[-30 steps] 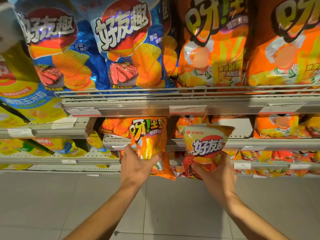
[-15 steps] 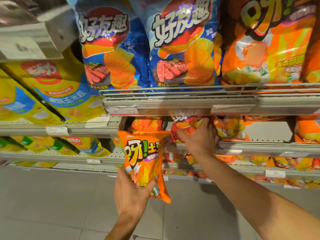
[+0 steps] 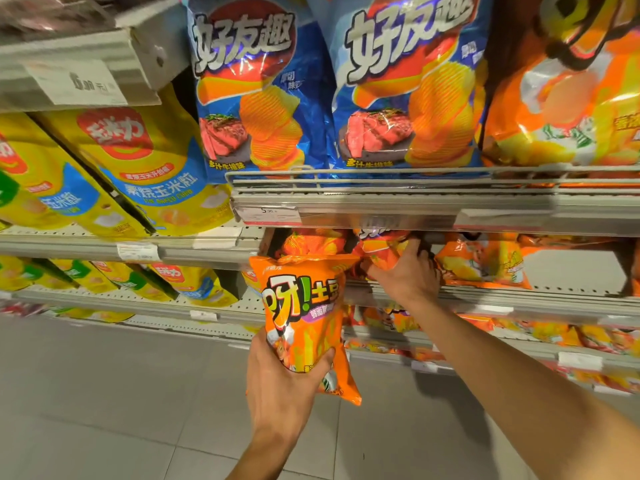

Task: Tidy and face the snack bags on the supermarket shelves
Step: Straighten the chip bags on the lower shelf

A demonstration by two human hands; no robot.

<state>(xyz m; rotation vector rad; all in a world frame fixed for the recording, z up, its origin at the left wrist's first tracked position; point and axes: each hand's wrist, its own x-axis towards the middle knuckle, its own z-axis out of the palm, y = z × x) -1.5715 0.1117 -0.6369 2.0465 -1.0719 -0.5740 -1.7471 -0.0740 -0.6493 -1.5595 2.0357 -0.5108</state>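
Nearest the camera, the left hand [image 3: 280,386] holds a small orange crisp bag [image 3: 304,320] upright in front of the shelving, out over the grey tiled floor [image 3: 104,393]; the grip is closed around the bag's lower half, thumb on the printed face and fingers behind it, and the bag touches no shelf. Just beyond and to the right, the right hand [image 3: 405,271] reaches into the middle shelf [image 3: 519,296], under the shelf edge above; its fingers are curled over a red-and-orange bag [image 3: 381,247] standing there, the grip closed on that bag's front, though the bag's top is hidden by the price rail [image 3: 381,209]. Beside this bag on the same shelf, another orange bag [image 3: 311,242] stands to its left, directly behind the held one, and an orange bag with a cartoon figure [image 3: 481,265] lies to its right. On the lower shelf [image 3: 485,344] more orange bags lie in a row, blurred. Further up, the upper shelf carries two large blue ridged-crisp bags [image 3: 256,88] with a steak picture, side by side behind a wire fence [image 3: 381,174], and a large orange bag [image 3: 568,91] to their right. On the left bay, yellow corn-snack bags [image 3: 138,174] lean in rows on two shelves, with a white price tag [image 3: 78,83] on the shelf edge above them
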